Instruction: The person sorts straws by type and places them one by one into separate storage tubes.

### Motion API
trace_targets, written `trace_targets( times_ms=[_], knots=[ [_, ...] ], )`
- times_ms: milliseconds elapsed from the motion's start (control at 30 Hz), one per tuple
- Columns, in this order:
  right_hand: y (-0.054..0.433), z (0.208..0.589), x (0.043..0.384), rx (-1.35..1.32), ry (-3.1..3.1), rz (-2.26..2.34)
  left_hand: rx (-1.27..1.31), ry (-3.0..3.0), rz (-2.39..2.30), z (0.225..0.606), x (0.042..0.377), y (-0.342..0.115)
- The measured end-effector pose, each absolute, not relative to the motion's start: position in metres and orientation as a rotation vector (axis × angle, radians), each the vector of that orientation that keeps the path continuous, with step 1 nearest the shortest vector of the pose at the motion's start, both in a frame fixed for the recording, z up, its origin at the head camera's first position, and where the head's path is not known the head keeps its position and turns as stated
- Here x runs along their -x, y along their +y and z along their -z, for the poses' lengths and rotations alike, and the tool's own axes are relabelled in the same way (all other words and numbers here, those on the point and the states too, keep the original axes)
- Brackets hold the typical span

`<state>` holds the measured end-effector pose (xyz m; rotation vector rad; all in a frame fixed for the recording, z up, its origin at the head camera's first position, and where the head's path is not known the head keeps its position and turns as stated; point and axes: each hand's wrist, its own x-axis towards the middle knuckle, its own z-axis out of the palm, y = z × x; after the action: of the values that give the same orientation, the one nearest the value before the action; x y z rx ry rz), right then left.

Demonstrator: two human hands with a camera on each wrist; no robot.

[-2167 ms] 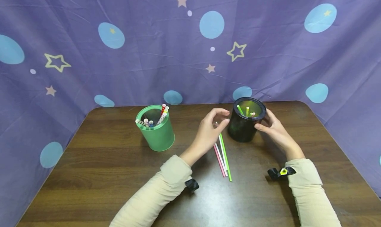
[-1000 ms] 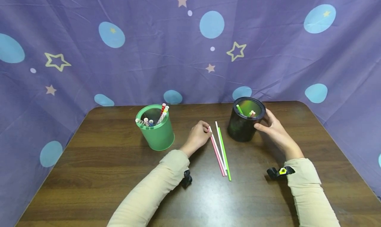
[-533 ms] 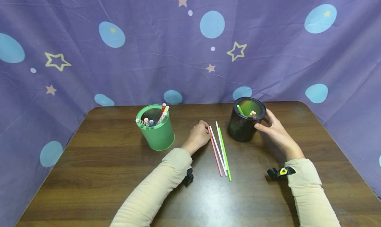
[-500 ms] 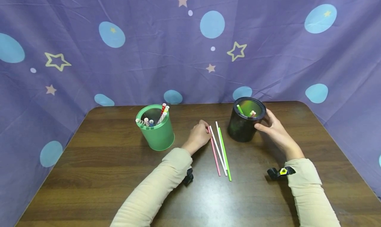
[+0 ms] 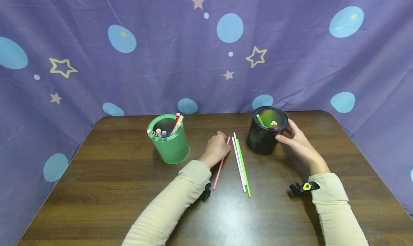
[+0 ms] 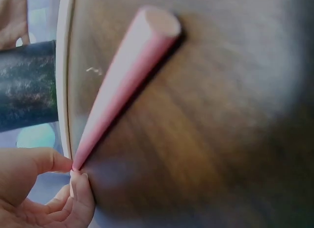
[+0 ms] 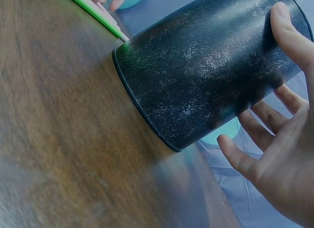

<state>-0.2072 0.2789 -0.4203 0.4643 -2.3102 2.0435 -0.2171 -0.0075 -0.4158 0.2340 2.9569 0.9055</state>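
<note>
My left hand point(image 5: 215, 149) pinches the far end of a pink straw point(image 5: 219, 174) between thumb and fingers; in the left wrist view the straw point(image 6: 120, 81) slants low over the wood, its near end toward the camera. Just right of it, two white straws point(image 5: 238, 163) and a green straw point(image 5: 243, 169) lie close together on the table. My right hand point(image 5: 298, 142) holds the upright black can point(image 5: 262, 142) from the right, thumb on the near side and other fingers behind. Inside the can are a green straw point(image 5: 260, 119) and several pale-ended ones point(image 5: 274, 123).
A green can point(image 5: 172, 151) stands at the left with several patterned paper straws point(image 5: 175, 128) in it. The wooden table point(image 5: 113, 188) runs back to a purple curtain point(image 5: 161, 59) printed with stars and blue spots.
From beside the black can, my left hand has moved left to the pink straw. That straw's near end has swung left, away from the white straws. My right hand stays at the can.
</note>
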Motion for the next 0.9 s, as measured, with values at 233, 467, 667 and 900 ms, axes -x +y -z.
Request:
trace_targets(
  times_ms=[233,467,667,900],
  knots=[
    [0.279,0.421,0.208,-0.461,-2.315,-2.032,-0.292,2.981,-0.775,0.415,0.216,-0.005],
    [0.278,0.42,0.207,-0.455,-2.342,-2.008,-0.31,3.001,-0.527,0.413,0.212,0.002],
    [0.278,0.42,0.206,-0.45,-2.347,-2.007,-0.353,2.977,-0.541,0.412,0.214,-0.001],
    [0.279,0.421,0.206,-0.451,-2.348,-2.001,-0.356,2.82,-0.834,0.408,0.218,-0.013]
  ],
)
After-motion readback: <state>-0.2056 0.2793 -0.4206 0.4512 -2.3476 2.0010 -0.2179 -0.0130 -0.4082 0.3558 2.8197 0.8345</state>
